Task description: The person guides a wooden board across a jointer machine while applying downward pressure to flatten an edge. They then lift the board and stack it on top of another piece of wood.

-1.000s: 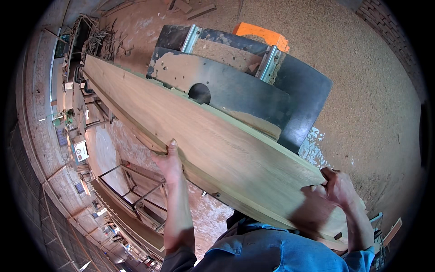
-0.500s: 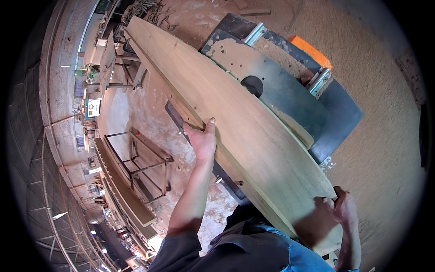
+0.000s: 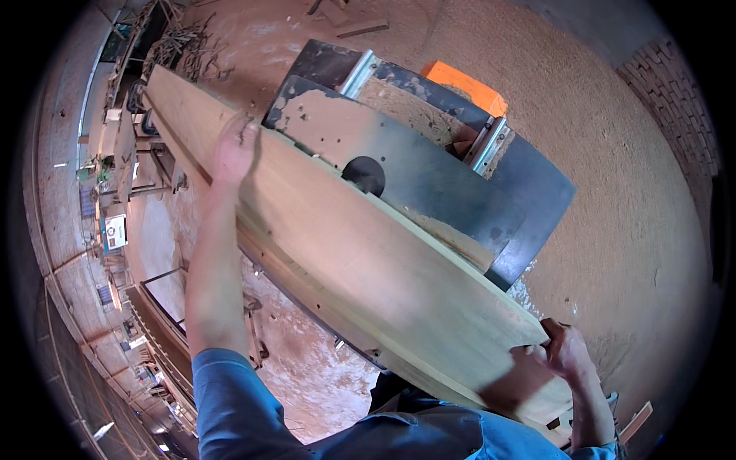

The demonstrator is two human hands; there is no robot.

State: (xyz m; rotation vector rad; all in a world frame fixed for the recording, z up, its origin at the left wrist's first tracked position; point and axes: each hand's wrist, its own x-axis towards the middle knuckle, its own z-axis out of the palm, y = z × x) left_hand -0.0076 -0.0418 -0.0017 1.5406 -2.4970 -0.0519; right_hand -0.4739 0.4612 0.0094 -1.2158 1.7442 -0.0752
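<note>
A long, pale wooden board (image 3: pixel 368 264) with a slightly curved outline lies diagonally across the dark metal machine table (image 3: pixel 437 195). Its far edge passes beside a round dark cutter opening (image 3: pixel 363 175). Toward the board's far-left end, my left hand (image 3: pixel 234 149) rests over the top, its somewhat blurred fingers hooked over the far edge. At the near-right end, my right hand (image 3: pixel 566 351) is closed around the corner, and part of its grip is hidden under the wood. A hand shadow falls on the board beside it.
Two metal rails (image 3: pixel 487 146) and an orange part (image 3: pixel 468 88) sit on the machine's far side. Sawdust covers the floor (image 3: pixel 567 115). Scrap wood (image 3: pixel 176 46) lies at upper left, with stacked bricks (image 3: pixel 667 92) at far right.
My left hand has moved from the board's near edge up and left to its far edge. The board has turned slightly, its far end lower and further left. My right hand keeps its grip.
</note>
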